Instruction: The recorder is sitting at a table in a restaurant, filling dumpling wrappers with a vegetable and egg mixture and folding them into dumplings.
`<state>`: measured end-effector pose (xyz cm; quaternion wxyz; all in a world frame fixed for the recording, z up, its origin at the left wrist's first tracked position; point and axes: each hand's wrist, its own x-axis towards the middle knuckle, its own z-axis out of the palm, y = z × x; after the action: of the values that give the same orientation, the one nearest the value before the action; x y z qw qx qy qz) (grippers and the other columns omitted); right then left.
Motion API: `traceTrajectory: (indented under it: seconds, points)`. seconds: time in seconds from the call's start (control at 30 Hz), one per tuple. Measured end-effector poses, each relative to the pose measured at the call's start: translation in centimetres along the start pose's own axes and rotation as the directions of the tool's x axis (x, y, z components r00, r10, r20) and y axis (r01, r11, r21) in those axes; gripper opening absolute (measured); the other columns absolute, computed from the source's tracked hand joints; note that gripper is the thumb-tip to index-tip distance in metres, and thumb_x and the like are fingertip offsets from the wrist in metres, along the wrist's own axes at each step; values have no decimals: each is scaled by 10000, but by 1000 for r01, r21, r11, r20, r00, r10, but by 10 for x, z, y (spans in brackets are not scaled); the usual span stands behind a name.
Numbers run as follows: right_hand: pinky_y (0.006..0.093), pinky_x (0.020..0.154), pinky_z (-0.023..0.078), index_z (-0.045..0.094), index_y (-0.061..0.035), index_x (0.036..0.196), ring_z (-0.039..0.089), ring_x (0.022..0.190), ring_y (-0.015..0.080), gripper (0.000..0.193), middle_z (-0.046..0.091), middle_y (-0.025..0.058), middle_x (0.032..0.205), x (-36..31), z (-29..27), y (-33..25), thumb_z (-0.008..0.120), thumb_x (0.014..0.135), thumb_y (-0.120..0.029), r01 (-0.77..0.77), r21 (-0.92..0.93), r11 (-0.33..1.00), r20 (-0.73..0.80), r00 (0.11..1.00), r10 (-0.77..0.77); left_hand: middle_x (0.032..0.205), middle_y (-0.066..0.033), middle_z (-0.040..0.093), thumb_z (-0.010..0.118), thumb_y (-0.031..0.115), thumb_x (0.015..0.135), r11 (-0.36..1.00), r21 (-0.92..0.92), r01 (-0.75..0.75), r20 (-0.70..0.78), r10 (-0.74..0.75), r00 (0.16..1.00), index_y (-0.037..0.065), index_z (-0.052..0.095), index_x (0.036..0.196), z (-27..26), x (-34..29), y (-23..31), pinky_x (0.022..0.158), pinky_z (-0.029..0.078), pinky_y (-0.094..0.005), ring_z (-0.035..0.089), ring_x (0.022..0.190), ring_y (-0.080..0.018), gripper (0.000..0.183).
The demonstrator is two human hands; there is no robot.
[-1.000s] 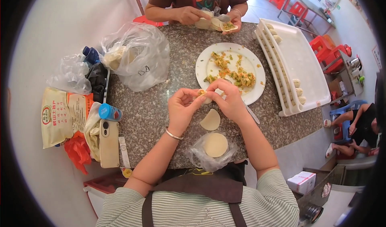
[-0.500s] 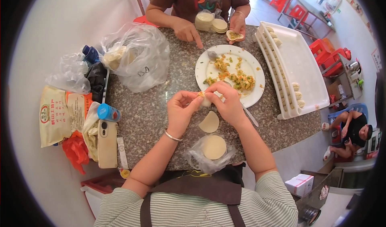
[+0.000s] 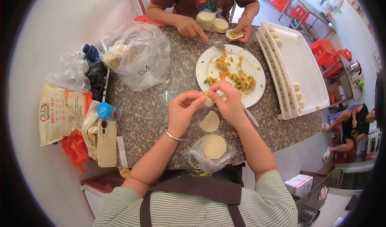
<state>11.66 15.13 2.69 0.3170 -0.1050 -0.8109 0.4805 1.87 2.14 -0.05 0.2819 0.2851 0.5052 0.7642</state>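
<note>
Between my two hands is a partly folded dumpling (image 3: 208, 101), with a bit of orange filling showing at its top. My left hand (image 3: 185, 109) pinches its left side, while the fingers of my right hand (image 3: 226, 101) press the dough edge from the right. Just below lies a loose round wrapper (image 3: 209, 122), and nearer me a stack of wrappers (image 3: 214, 147) rests on a clear plastic bag (image 3: 194, 153). Beyond my hands is a white plate (image 3: 202, 71) with chopped vegetable filling (image 3: 244, 81). A metal utensil handle (image 3: 251, 117) sticks out from beside my right hand.
Across the table a person (image 3: 193, 25) holds a filled wrapper (image 3: 234, 34) and a spoon (image 3: 218, 45). White trays (image 3: 299, 58) with dumplings stand at right. At left are a plastic bag (image 3: 140, 62), a blue-lidded container (image 3: 108, 112), a phone (image 3: 107, 142) and a food bag (image 3: 56, 114).
My fingers have shifted slightly along the dumpling's edge, still pinching it. The person opposite has moved the spoon toward the plate's far rim and drawn the filled wrapper slightly.
</note>
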Motion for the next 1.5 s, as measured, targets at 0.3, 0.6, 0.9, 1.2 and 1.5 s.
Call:
traceTrajectory:
  seconds: [0.3,0.6,0.9,1.2,1.5]
  points:
    - [317,688,456,603,19,822,595,751,238,90,616,115,788,3,2,6,629,810,-66,-19,31,999,-23,1000,20,1032,-96,622,687,8,803,959,250,-136,-31,148,988,-27,651,978,4,5,0,728,546,-229,621,885,-131,182]
    - [328,722,477,613,9,859,627,806,275,131,633,145,825,-1,0,19,618,837,-119,-50,-88,995,61,997,55,1165,-95,589,720,70,756,783,573,-244,21,283,959,72,685,987,8,1,8,656,554,-253,631,928,-182,233]
    - [295,699,453,597,12,856,590,766,198,122,616,104,799,-5,0,8,609,848,-109,-124,13,992,17,992,124,962,-89,656,660,29,825,963,255,-91,-22,100,995,2,692,933,1,0,-6,675,527,-231,633,810,-126,116]
    - [331,718,461,608,6,838,596,787,256,113,615,119,815,1,-2,-2,631,822,-104,-25,-33,999,55,998,26,954,-88,651,643,-10,836,986,166,-25,23,21,1000,-40,654,963,0,0,-3,729,532,-237,624,847,-126,131]
    - [343,722,467,622,-5,856,603,805,264,129,619,125,827,-4,0,2,633,832,-131,16,-103,995,-30,999,-19,965,-68,647,648,1,835,995,96,0,12,-1,1000,-19,644,977,-1,2,-6,743,528,-232,621,848,-120,143]
